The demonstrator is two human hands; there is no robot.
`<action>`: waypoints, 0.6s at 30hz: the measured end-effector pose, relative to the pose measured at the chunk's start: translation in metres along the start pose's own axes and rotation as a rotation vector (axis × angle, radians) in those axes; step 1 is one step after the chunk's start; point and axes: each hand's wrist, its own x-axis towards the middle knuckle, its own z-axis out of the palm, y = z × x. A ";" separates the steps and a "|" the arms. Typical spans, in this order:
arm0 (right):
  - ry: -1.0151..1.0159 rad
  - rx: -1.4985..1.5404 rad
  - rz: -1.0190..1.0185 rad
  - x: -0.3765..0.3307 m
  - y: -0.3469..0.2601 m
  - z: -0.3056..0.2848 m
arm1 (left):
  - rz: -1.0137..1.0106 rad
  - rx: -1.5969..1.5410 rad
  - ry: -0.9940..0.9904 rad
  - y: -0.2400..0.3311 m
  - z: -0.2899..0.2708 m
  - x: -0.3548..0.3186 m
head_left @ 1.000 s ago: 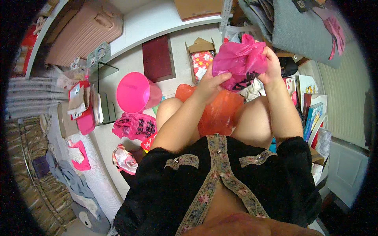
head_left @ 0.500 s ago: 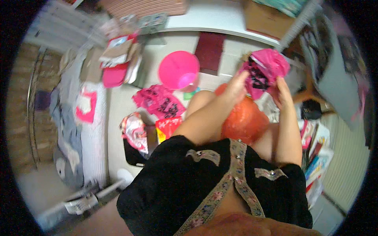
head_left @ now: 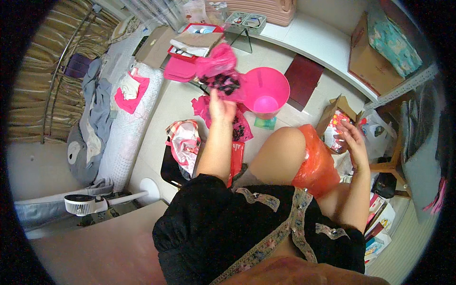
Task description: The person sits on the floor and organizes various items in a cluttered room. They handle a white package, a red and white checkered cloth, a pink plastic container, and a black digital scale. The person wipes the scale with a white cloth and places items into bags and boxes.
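My left hand (head_left: 222, 110) is closed on a crumpled pink plastic bag with a black pattern (head_left: 221, 71), raised just left of a pink bucket (head_left: 267, 90). Below it, a similar pink bag with black print (head_left: 241, 127) lies on the floor, partly hidden by my left arm. Over on the right, my right hand (head_left: 352, 140) holds nothing, its fingers apart. It hovers beside an opened cardboard box (head_left: 327, 116) with something red and patterned inside. Between my legs sits an orange-red plastic bag (head_left: 314, 164).
A dark bin (head_left: 172, 166) with patterned cloth stands at left, near a white fan (head_left: 80, 204). The bed (head_left: 137, 142) runs along the left side. Papers and a red box (head_left: 199, 29) stand at the back, a white ledge (head_left: 304, 40) behind. A dark red board (head_left: 304, 81) lies beyond the bucket.
The pink bag has moved from in front of both hands on the right across to the left, in my left hand alone. My right hand has let go. The view has turned leftward.
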 end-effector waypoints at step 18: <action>0.097 -0.131 0.184 -0.010 0.025 -0.016 | 0.259 0.091 0.156 0.133 -0.045 0.244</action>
